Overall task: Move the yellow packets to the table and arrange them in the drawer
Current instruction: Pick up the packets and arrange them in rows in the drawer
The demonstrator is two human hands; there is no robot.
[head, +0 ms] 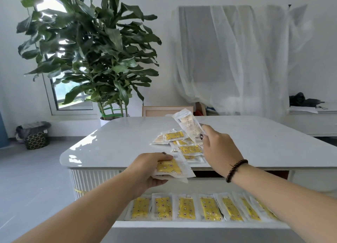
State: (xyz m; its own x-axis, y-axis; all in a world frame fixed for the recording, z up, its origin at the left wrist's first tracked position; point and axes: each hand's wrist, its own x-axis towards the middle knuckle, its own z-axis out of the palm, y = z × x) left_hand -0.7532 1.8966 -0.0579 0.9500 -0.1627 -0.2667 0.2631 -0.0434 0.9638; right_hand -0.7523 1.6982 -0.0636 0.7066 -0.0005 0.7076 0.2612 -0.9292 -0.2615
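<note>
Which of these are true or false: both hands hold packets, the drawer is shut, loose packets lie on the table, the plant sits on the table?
1. Both hands hold packets. True: the left hand grips a yellow-printed plastic packet, and the right hand lifts a clear packet.
2. The white drawer is shut. False: it is open, with a row of yellow packets inside.
3. Loose packets lie on the glossy white table. True.
4. The leafy green plant sits on the table. False: it stands behind it.

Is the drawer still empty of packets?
No, a row of yellow packets already lies side by side in the open drawer, below both hands.
</note>
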